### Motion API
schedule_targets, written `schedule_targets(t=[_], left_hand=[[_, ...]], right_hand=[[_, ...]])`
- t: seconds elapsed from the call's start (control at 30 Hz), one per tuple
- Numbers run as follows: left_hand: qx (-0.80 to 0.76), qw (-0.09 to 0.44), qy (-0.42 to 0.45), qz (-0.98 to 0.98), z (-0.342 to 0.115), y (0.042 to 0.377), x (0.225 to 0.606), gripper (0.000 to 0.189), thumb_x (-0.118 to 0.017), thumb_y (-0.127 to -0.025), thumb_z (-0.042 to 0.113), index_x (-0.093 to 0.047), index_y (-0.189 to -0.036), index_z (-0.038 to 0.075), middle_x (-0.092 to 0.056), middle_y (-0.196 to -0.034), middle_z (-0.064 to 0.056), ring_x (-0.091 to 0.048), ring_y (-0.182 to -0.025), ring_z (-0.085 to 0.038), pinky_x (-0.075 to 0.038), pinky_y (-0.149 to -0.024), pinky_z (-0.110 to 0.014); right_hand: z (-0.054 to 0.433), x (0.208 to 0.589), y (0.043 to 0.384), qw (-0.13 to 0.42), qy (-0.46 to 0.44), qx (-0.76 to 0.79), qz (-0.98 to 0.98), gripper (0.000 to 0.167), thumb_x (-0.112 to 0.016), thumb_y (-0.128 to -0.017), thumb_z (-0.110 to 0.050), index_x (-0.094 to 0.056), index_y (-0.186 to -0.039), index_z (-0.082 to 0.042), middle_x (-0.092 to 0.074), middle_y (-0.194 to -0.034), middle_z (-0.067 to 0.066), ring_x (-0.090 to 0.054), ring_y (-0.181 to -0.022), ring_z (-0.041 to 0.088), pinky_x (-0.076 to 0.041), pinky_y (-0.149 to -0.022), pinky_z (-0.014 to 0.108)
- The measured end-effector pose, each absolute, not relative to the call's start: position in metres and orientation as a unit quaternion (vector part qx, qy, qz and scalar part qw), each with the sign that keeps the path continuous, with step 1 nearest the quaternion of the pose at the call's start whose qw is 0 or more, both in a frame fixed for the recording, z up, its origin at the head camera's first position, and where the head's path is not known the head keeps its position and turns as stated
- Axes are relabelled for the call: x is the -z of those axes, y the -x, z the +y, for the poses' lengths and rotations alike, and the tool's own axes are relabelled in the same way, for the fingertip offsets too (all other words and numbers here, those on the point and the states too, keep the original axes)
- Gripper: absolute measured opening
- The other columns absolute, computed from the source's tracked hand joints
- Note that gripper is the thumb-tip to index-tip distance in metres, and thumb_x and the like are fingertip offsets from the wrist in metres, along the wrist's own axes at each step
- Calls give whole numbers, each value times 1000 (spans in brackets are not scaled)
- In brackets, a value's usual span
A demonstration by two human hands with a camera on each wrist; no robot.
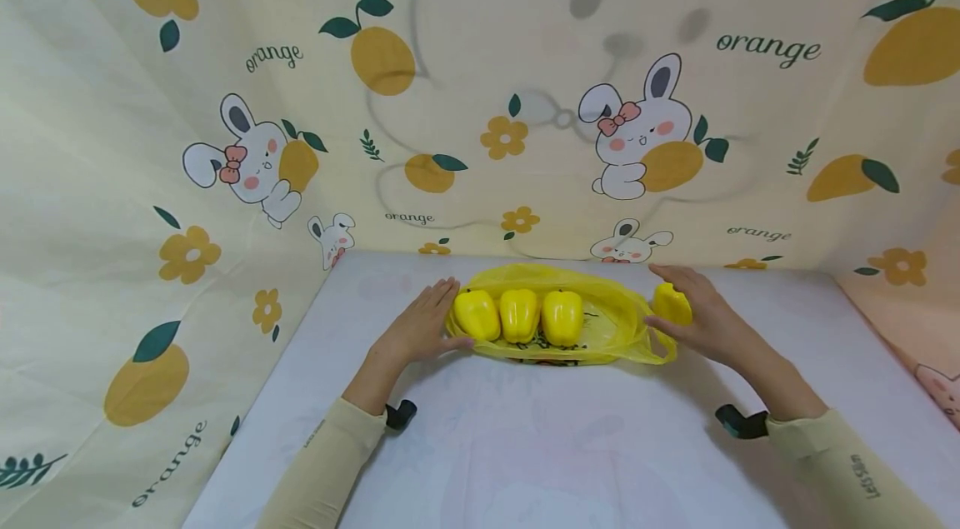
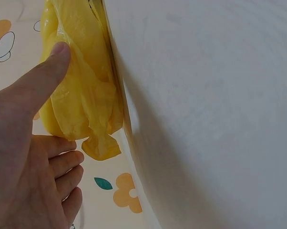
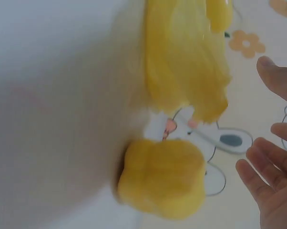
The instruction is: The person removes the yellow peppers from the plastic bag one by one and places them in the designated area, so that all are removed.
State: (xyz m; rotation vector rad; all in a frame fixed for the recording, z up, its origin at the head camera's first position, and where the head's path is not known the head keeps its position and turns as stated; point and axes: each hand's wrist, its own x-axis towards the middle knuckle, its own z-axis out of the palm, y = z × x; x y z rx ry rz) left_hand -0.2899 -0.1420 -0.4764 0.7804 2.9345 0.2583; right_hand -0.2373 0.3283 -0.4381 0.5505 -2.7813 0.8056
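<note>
Three yellow bell peppers stand in a row, the leftmost bell pepper at the left end of a thin yellow plastic bag spread around them. My left hand is at that end, its thumb against the bag's side and its fingers extended by the far side. A fourth bell pepper sits outside the bag, just past its right end with the handle loop. My right hand spreads around this loose pepper; in the right wrist view a gap shows between them.
The white tabletop stretches in front of the bag. Behind it rises a cream cloth backdrop printed with rabbits and oranges, which continues along the left and right sides. Black straps circle both wrists.
</note>
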Motion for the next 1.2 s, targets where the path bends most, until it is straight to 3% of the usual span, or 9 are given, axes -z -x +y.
schedule_targets(t=[0.27, 0.63, 0.93, 1.2], left_hand=[[-87, 49, -253, 962, -141, 290, 477, 112, -68, -97, 68, -16, -172, 3, -15, -180, -13, -11, -167, -28, -8, -136, -41], [-83, 49, -255, 962, -142, 290, 476, 111, -67, -97, 69, -16, -172, 3, -15, -180, -13, -12, -167, -29, -9, -136, -42], [-87, 55, -254, 962, -142, 289, 474, 112, -67, -97, 68, -15, -172, 4, -14, -180, -13, -11, -167, -28, -8, -136, -41], [-95, 49, -257, 960, -141, 288, 473, 111, -69, -97, 66, -17, -171, 2, -16, -179, -14, -13, -167, -29, -9, -136, -43]], right_hand=[[313, 441, 236, 104, -210, -269, -934, 88, -91, -89, -18, -43, -162, -6, -47, -158, 26, -46, -138, 49, -44, -108, 78], [290, 450, 240, 104, -234, -277, -926, 85, -91, -89, -21, -46, -159, -1, -51, -154, 25, -59, -123, 46, -56, -100, 68], [268, 453, 240, 68, -213, -293, -930, 86, -89, -92, -31, -45, -160, -2, -51, -155, 23, -56, -128, 47, -55, -104, 67], [255, 460, 244, 72, -221, -299, -926, 84, -88, -92, -34, -48, -157, 0, -56, -150, 25, -60, -126, 47, -56, -103, 64]])
